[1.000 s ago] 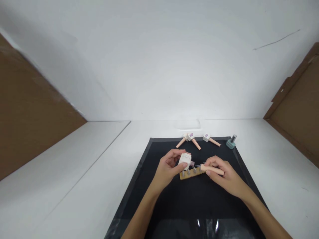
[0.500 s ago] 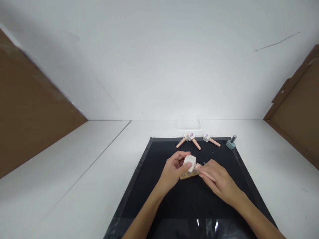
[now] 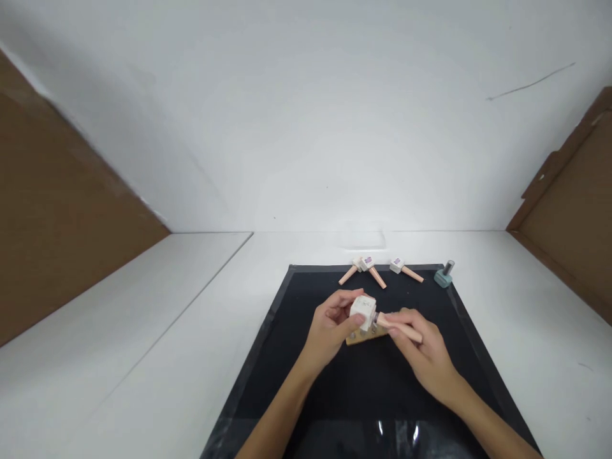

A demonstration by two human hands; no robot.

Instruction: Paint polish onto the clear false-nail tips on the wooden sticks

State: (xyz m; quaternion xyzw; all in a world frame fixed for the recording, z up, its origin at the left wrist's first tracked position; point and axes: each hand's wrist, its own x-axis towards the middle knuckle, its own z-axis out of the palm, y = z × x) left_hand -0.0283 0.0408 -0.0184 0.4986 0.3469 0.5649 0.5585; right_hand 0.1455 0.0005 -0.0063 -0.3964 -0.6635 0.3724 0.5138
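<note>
Between thumb and fingers my left hand [image 3: 332, 320] grips a white, square nail polish bottle [image 3: 363, 307], tilted with its neck toward the right. My right hand [image 3: 423, 344] pinches the long peach bottle cap [image 3: 401, 327], whose end lies at the bottle's neck. A small gap with something greyish shows between cap and bottle; whether they are joined I cannot tell. Beneath both hands a yellowish holder [image 3: 356, 339] with small clear pieces on it lies on the black mat [image 3: 354, 382], partly covered by the fingers and bottle.
Along the mat's far edge lie white bottles with peach caps: a left one [image 3: 350, 273], a crossing one [image 3: 373, 271] and a right one [image 3: 405, 269]. A teal bottle with a grey cap [image 3: 444, 275] stands at the far right corner. Brown cardboard panels [image 3: 71, 210] flank the white table.
My right hand has shifted slightly right and its grip on the peach cap has changed, so more of the cap shows. The bottle in my left hand has moved slightly left.
</note>
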